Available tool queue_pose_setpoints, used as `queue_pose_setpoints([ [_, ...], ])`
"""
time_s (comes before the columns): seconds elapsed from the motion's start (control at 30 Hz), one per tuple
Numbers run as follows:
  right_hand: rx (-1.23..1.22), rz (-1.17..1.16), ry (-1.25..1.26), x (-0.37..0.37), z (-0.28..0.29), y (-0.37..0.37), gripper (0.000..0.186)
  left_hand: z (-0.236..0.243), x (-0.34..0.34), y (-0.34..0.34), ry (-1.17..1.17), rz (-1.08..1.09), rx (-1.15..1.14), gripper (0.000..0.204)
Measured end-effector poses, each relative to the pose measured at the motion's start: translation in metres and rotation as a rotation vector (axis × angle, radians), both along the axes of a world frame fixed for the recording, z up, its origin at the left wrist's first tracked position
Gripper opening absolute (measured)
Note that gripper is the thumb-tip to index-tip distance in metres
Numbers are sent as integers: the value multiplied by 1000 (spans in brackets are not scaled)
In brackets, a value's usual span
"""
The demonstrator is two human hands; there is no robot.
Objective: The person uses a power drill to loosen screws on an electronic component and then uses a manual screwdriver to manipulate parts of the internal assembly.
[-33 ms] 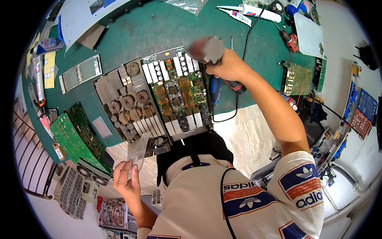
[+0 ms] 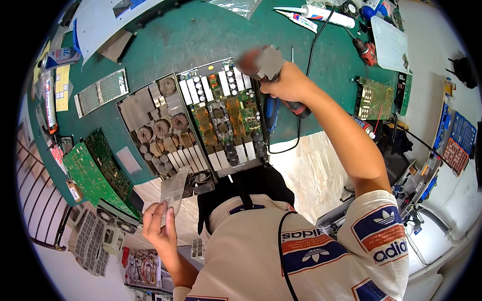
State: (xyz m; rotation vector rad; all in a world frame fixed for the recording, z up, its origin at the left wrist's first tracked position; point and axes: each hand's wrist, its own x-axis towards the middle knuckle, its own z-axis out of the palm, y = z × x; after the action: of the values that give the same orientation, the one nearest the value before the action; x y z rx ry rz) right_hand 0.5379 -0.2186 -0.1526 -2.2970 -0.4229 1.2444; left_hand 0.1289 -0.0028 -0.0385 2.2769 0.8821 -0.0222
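Observation:
My right hand is wrapped round the handle of a cordless drill, its front end blurred. The drill is over the far right corner of an open power supply unit with white heat sinks, orange-wrapped transformers and capacitors. A dustier open unit with copper coils stands against its left side. At the lower left, my left hand pinches a small clear plastic bag near the bench edge, beside a fan. The bag's contents are too small to tell.
A blue-handled tool and a black cable lie right of the units. Green circuit boards stand at left, near a perforated metal cover. Farther right are a red drill and another board. Sealant tubes lie at the back.

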Motion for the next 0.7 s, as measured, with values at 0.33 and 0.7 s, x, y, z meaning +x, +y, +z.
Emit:
queue_pose_setpoints([
  [0.33, 20, 16, -16, 1, 3, 1, 38, 3, 6, 0, 11, -22, 13, 20],
  [0.7, -204, 410, -123, 16, 18, 58, 24, 2, 11, -5, -57, -43, -19, 19],
])
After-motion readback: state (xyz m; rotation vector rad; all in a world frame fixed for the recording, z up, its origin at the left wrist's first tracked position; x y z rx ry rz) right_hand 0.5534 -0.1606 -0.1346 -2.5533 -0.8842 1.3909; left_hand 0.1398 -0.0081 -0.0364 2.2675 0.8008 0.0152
